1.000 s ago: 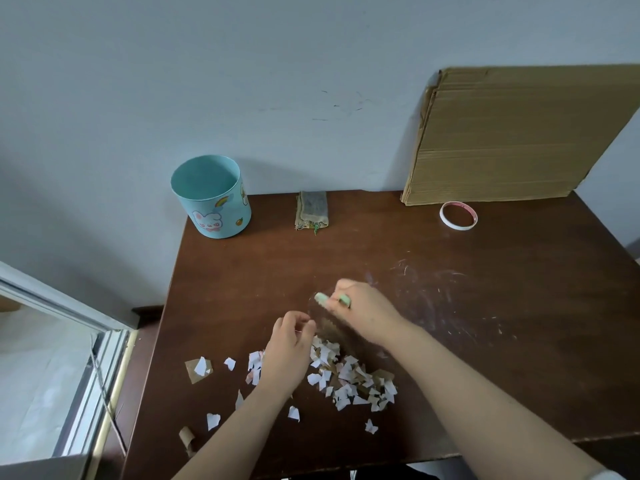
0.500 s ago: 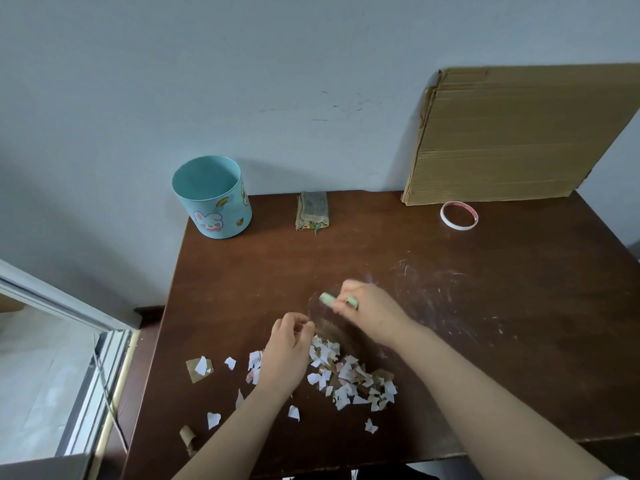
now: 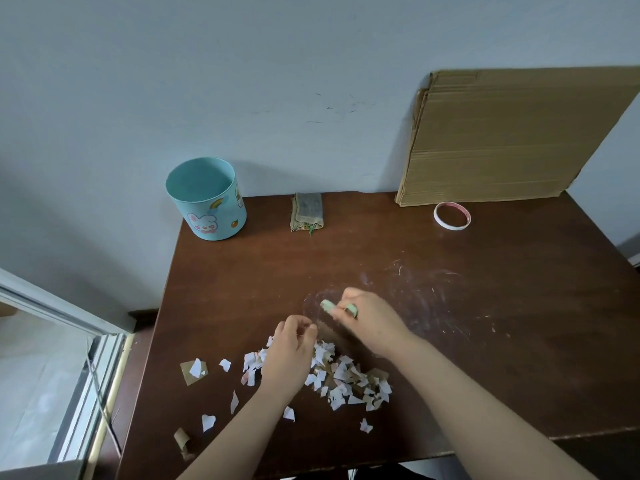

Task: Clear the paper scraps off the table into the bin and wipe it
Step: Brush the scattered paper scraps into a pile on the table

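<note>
The paper scraps (image 3: pixel 346 379) lay near the front edge of the brown desk (image 3: pixel 502 358), mostly heaped in a loose pile of white and tan bits. A few strays had spread out to the left of it. Among these were a tan cardboard piece (image 3: pixel 189 375) with a white scrap on top and a curled brown strip (image 3: pixel 181 439) close to the desk's front left corner.

The left hand (image 3: pixel 289 355) hovered over the left part of the pile with its fingers curled and thumb and forefinger drawn together. Whether it pinched anything could not be told. The right hand (image 3: pixel 370 320) was just behind the pile and gripped a pale green handle (image 3: pixel 327 305). The handle seemed to belong to a see-through tool (what kind of tool was unclear).

Whitish smears (image 3: pixel 415 282) marked the wood behind and to the right of that hand.

The teal bin (image 3: pixel 207 202), decorated with a rabbit sticker, stood upright at the back left corner, well apart from the scraps. A folded cloth (image 3: pixel 307 213) lay at the back edge, to the right of the bin. A roll of tape (image 3: pixel 452 216) lay flat further right, just in front of a cardboard sheet (image 3: pixel 512 133) that leaned against the wall.
</note>
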Motion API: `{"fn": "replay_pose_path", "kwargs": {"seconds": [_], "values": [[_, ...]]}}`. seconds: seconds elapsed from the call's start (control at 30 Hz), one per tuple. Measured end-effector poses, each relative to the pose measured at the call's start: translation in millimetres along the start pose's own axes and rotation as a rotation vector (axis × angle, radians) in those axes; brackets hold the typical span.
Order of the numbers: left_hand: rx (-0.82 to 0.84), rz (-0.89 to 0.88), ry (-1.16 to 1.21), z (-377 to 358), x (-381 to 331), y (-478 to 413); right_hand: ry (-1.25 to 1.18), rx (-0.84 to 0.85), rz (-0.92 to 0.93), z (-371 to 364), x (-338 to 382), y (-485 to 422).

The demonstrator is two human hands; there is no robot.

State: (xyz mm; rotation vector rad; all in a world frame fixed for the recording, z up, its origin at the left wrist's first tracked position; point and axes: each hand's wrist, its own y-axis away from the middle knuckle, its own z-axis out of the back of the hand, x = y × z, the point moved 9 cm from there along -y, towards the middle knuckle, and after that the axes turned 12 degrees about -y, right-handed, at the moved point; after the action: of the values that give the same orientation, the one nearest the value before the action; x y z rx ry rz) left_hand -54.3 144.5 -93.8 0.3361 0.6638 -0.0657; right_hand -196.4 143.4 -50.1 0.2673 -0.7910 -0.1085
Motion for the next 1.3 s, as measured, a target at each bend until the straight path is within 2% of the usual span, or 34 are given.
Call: {"fn": "replay_pose_path", "kwargs": {"seconds": [0.17, 0.27, 0.37, 0.43, 0.5, 0.73, 0.87, 1.07, 1.3], "values": [[0.006, -0.015, 0.002, -4, 1, 5, 0.141, -0.18, -0.131, 41, -39, 12], [0.018, -0.034, 0.017, -9, 3, 8, 0.107, -0.126, -0.142, 10, -35, 16], [0.027, -0.042, 0.028, -11, 3, 11, 0.082, -0.086, -0.031, -16, -11, 20], [0.033, -0.039, 0.028, -10, 5, 13, 0.046, -0.106, -0.023, -12, -8, 23], [0.04, -0.033, 0.03, -12, 9, 13, 0.026, -0.126, -0.059, 3, -17, 25], [0.059, -0.09, 0.038, -21, 7, 23, 0.216, -0.336, -0.274, 53, -69, 63], [0.077, -0.123, 0.019, -25, 5, 30, 0.336, -0.223, -0.227, 20, -51, 75], [0.097, -0.131, 0.045, -23, 17, 42, 0.3, -0.161, -0.142, -29, -15, 75], [0.085, -0.046, 0.061, -4, 49, 53, 0.283, -0.081, -0.097, -70, 28, 62]]}}
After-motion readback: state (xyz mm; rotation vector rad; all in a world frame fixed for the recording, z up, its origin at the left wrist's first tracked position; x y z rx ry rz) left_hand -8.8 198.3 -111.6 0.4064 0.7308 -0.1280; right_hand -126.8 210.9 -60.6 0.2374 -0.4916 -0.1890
